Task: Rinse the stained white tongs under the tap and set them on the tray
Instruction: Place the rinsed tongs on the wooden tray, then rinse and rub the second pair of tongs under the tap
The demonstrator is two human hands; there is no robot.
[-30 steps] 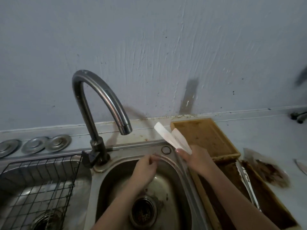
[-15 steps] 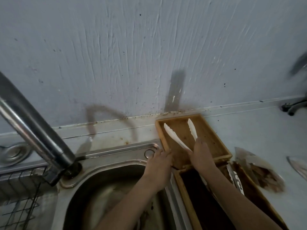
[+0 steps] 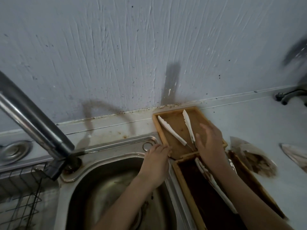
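Only the one head cam here, so here's what it shows. The white tongs (image 3: 180, 130) are lying in the small wooden tray (image 3: 178, 147) that's shoved back against the wall, arms splayed into a V with the tips pointing at the wall and the hinge end toward me. They look flat on the tray floor, which makes sense to me: the raised rim keeps them from sliding off onto the bench (image 3: 259, 130).

My right hand (image 3: 210, 146) is just over the hinge end, fingers spread and loose, not pinching anything that I can make out. I honestly can't tell if a fingertip is touching the hinge or floating above it, since my palm covers that bit. My left hand (image 3: 157, 161) is parked on the sink (image 3: 99, 163) rim right at the tray's near corner, fingers curled down against the edge. Looks like it's bracing the tray so it doesn't scoot, though whether it actually grips the wood I can't say.

The tap (image 3: 35, 123) is off to the left, no water visible coming out of it. Closer to me is a second, darker tray (image 3: 182, 185), really grimy, with another utensil lying in it under my forearm.

So I'd call this basically done: tongs are on the tray.
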